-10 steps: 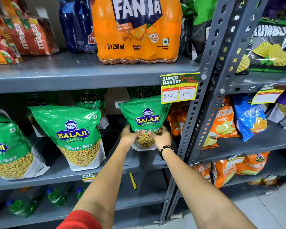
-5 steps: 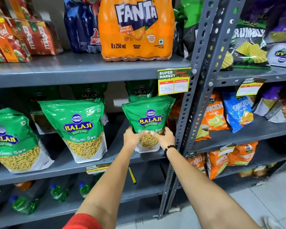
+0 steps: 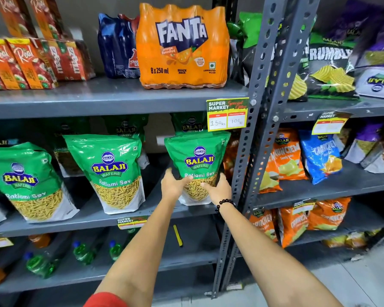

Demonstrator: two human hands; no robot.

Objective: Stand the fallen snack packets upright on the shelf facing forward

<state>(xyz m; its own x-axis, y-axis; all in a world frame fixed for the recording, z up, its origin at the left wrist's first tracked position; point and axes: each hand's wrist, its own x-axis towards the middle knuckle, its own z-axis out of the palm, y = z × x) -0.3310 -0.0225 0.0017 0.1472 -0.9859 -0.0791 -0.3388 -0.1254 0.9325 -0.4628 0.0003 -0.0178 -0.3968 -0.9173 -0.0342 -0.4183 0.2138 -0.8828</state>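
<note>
A green Balaji Ratlami Sev packet (image 3: pixel 197 156) stands upright at the right end of the middle grey shelf (image 3: pixel 93 218), label facing forward. My left hand (image 3: pixel 172 185) grips its lower left side and my right hand (image 3: pixel 217 189), with a black bead bracelet at the wrist, grips its lower right side. A second green packet (image 3: pixel 113 171) stands upright in the middle of the shelf and a third (image 3: pixel 24 180) at the left. More green packets (image 3: pixel 190 125) stand in shadow behind the front row.
A price tag (image 3: pixel 227 114) hangs from the upper shelf just above the held packet. A perforated steel upright (image 3: pixel 251 151) stands close to my right hand. Orange and blue chip bags (image 3: pixel 290 158) fill the rack on the right. Fanta pack (image 3: pixel 182 47) sits above.
The view has shifted slightly; the shelves sit lower and further right in frame. Both hands keep their grip on the packet's lower half, and it stands a little straighter.
</note>
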